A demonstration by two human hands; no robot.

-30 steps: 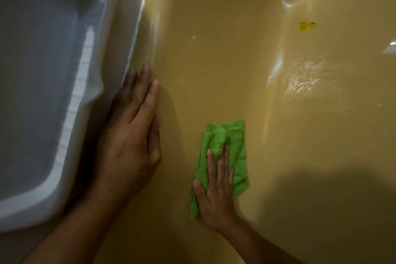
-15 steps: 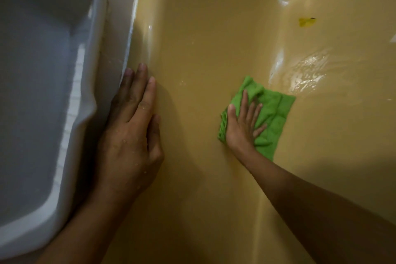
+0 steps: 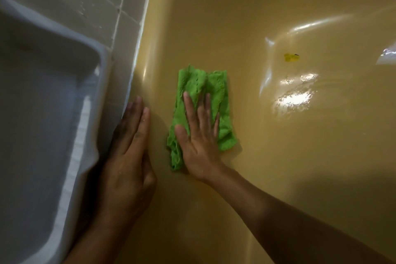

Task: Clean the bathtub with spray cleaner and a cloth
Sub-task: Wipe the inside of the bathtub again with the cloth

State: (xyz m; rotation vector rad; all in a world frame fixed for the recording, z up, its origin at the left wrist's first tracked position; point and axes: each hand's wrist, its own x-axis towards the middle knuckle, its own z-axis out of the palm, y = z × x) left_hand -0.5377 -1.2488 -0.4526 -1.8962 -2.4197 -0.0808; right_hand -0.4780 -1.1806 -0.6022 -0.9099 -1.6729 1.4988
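Observation:
A yellow-tan bathtub [image 3: 267, 146] fills most of the head view, its surface wet and shining at the right. A crumpled green cloth [image 3: 201, 88] lies flat against the tub's inner wall. My right hand [image 3: 198, 135] presses on the cloth with straight, spread fingers. My left hand [image 3: 128, 156] rests flat on the tub's rim, fingers straight and together, beside the tiled edge. No spray cleaner is in view.
A grey-white plastic basin [image 3: 42, 124] stands to the left of the tub. Pale wall tiles [image 3: 90, 2] run along the tub's upper left edge. A small yellow scrap [image 3: 290, 57] lies on the wet tub floor at the right.
My right hand has slid the green cloth left along the tub wall, closer to my left hand. The view has tilted, showing more tiles. My left hand stays on the rim.

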